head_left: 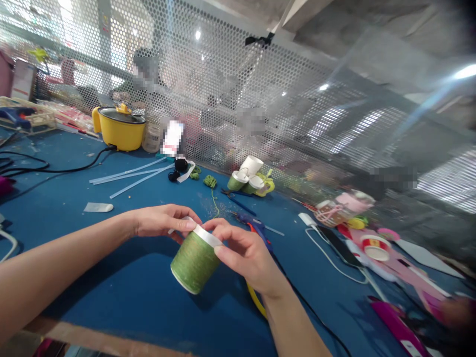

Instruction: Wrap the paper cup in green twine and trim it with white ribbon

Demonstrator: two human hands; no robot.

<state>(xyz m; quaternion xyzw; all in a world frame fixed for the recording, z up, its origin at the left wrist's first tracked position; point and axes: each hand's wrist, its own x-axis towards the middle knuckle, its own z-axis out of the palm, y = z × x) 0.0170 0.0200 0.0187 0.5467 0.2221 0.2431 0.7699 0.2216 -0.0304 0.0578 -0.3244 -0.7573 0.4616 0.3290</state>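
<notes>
A paper cup wrapped in green yarn (194, 261) is held tilted above the blue table (111, 277), its white rim up toward me. My left hand (159, 221) pinches the rim from the left with closed fingers. My right hand (243, 254) grips the rim and side from the right, thumb and fingers pressed on it. A thin green yarn strand (214, 201) runs from the cup's area back to a small green bundle (210, 181).
Yellow electric pot (119, 128) at the back left with a black cord. Clear glue sticks (128, 176) lie mid-table. More yarn-wrapped cups (248, 179) stand behind. A glue gun (253, 225), phone and white cable (336, 248) and pink craft pieces (386, 253) lie right. A perforated metal screen backs the table.
</notes>
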